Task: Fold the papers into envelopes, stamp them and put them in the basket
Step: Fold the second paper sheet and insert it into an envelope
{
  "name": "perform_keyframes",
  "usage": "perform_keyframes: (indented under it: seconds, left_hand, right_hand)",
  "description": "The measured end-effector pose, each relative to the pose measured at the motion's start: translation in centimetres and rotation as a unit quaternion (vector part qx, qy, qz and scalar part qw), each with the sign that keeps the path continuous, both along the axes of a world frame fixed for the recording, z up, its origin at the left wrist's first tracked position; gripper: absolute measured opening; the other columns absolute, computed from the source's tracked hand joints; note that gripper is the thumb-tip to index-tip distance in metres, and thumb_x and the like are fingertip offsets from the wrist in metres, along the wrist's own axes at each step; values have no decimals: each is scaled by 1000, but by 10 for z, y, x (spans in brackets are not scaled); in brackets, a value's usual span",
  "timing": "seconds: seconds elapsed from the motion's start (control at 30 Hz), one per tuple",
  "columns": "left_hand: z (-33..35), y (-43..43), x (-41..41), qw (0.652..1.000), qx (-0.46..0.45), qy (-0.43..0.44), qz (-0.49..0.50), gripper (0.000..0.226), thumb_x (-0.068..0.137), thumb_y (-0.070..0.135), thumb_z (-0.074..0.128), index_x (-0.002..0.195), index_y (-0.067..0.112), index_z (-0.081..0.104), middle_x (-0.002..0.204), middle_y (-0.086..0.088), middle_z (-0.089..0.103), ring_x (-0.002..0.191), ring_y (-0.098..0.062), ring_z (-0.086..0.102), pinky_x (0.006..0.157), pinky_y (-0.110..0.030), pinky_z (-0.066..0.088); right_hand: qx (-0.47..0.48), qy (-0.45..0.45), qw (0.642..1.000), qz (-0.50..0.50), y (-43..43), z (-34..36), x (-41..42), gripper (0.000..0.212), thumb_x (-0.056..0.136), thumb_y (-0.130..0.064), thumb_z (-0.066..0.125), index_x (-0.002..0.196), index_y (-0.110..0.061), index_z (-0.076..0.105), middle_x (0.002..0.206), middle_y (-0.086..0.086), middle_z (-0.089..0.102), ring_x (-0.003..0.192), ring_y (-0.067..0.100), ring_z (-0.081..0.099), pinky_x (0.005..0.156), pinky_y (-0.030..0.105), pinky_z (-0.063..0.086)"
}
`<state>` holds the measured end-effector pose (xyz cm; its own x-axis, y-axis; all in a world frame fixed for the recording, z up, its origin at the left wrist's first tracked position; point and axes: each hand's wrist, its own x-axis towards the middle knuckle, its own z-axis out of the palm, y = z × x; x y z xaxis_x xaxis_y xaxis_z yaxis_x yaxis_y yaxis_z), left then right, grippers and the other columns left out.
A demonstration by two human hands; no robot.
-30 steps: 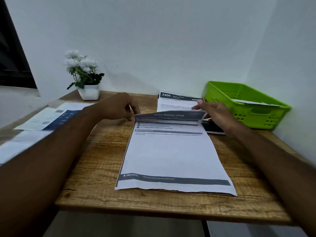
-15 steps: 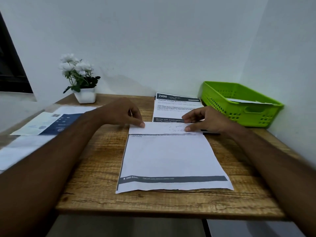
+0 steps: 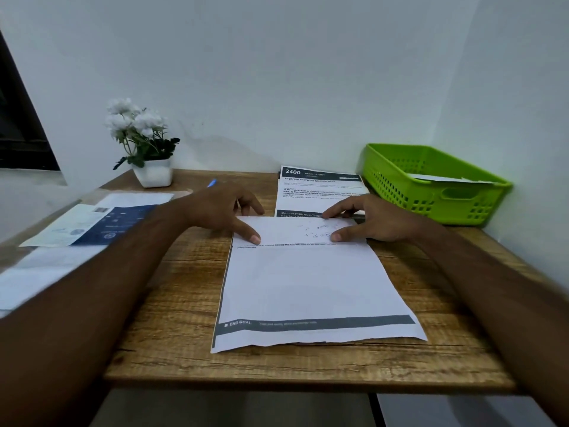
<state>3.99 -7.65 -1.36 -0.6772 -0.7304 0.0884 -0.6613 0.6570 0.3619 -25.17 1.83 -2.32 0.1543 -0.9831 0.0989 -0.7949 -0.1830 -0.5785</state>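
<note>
A printed paper sheet (image 3: 308, 288) lies in the middle of the wooden table (image 3: 172, 318), its far edge folded toward me into a narrow white flap. My left hand (image 3: 221, 211) presses the flap's left end with thumb and fingers spread. My right hand (image 3: 366, 218) presses the flap's right end the same way. Behind the flap lies a stack of printed papers (image 3: 317, 189). A green plastic basket (image 3: 431, 186) stands at the back right against the wall, with a folded white paper (image 3: 443, 178) inside it.
A white pot with white flowers (image 3: 144, 146) stands at the back left. A blue pen tip (image 3: 211, 182) shows behind my left hand. A blue and white leaflet (image 3: 92, 224) and other white sheets (image 3: 37, 278) lie on the left. Walls close the back and right.
The raised top edge of the sheet has been folded down flat toward me. Both hands came down onto the flap and now press it against the sheet.
</note>
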Motion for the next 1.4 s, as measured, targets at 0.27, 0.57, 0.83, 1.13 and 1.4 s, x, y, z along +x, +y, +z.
perform_keyframes:
  seconds: [0.27,0.57,0.83,1.13,1.4]
  left_hand:
    - [9,6,1,1000,-29,8,-10,43,57,47,86,93,29,70,89,4,66,79,-10,57,64,-15,39]
    - [17,10,4,993,31,115,-22,34,59,33,88,76,12,68,80,-3,71,73,-18,63,65,-25,45]
    - [21,15,8,983,86,148,-67,22,66,16,85,76,9,67,81,-5,71,78,-18,65,70,-24,49]
    - [28,20,12,964,151,183,-120,12,73,5,77,80,11,69,84,-6,66,79,-17,59,70,-23,47]
    - [30,24,13,952,246,101,-150,28,69,10,75,97,13,74,93,1,74,86,-9,67,72,-15,49]
  right_hand:
    - [-43,-21,998,-29,0,0,0,60,63,-31,89,117,-32,64,111,-6,64,100,-1,57,74,3,42]
    - [-74,-91,992,-41,-1,3,-7,42,58,-30,91,95,-36,73,101,0,73,75,25,52,75,34,47]
    - [-77,-139,987,15,14,17,1,30,69,-1,84,96,0,72,85,-4,74,61,-3,62,61,14,47]
    - [-56,-88,992,72,15,19,3,22,76,1,79,82,-17,67,83,-2,68,74,4,60,72,15,48]
    - [-10,-62,991,117,16,18,4,20,71,-14,68,78,-32,68,79,-10,65,74,9,56,70,27,44]
